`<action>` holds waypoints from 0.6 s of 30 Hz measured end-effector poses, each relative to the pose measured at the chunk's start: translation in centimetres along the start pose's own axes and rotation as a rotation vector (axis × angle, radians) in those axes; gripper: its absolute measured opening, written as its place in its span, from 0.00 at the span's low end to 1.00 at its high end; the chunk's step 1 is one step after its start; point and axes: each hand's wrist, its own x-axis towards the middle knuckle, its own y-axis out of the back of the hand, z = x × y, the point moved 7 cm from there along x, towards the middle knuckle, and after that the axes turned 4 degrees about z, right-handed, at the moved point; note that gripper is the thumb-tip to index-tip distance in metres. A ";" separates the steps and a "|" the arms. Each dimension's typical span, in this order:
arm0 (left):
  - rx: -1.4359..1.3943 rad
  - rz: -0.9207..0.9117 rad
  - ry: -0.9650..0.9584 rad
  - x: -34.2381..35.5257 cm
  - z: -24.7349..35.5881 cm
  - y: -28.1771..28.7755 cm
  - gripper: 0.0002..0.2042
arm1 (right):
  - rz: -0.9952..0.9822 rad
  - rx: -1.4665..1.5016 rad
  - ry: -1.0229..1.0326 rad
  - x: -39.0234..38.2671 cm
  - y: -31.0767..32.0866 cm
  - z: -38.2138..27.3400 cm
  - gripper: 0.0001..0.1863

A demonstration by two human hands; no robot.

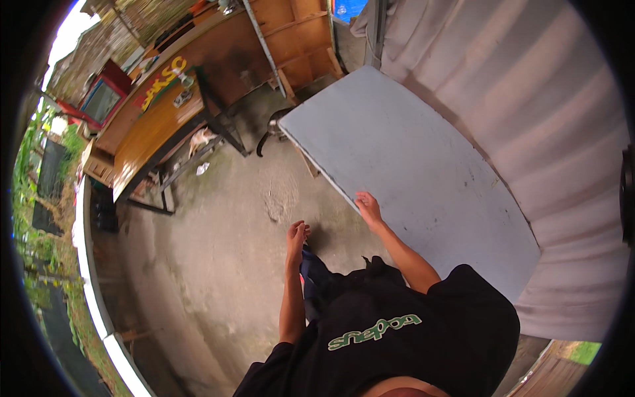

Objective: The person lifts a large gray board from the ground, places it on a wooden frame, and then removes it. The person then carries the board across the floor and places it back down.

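Observation:
My right hand (pixel 368 207) is at the near left edge of a grey-topped table (pixel 423 159), empty, its fingers loosely spread. Whether the fingertips rest on the tabletop or hover just over it, I cannot tell. Lower and to the left, my left hand (pixel 298 233) hangs above the concrete floor (pixel 218 245) in front of my leg. Its fingers are loosely bent, and no object shows in them. The grey tabletop is bare apart from dark scuffs and stains.
A brown wooden table (pixel 159 135) with a glass bottle (pixel 186 79) stands at the far left. An orange-and-white cat (pixel 200 140) is beneath it. A dark cat (pixel 274 127) is by the grey table's far corner. Pale curtains (pixel 503 86) hang along the right.

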 end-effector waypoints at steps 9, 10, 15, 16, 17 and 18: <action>0.174 -0.190 -0.081 21.3 12.0 0.9 0.18 | 0.367 0.140 -0.204 6.9 -3.9 -3.8 0.19; 0.188 -0.254 -0.086 23.8 12.3 0.4 0.20 | 0.428 0.155 -0.200 6.7 -4.2 -3.7 0.19; 0.248 -0.511 -0.175 33.3 15.7 -7.6 0.15 | 0.742 0.214 -0.404 5.7 -2.3 -0.2 0.17; 0.307 -0.522 -0.193 35.1 16.1 -9.1 0.15 | 0.772 0.203 -0.429 6.2 -2.3 0.1 0.17; 0.365 -0.531 -0.211 36.9 16.5 -10.5 0.15 | 0.800 0.190 -0.454 6.7 -2.3 0.4 0.17; 0.421 -0.536 -0.230 38.5 16.8 -11.9 0.15 | 0.824 0.176 -0.479 7.4 -2.2 0.6 0.17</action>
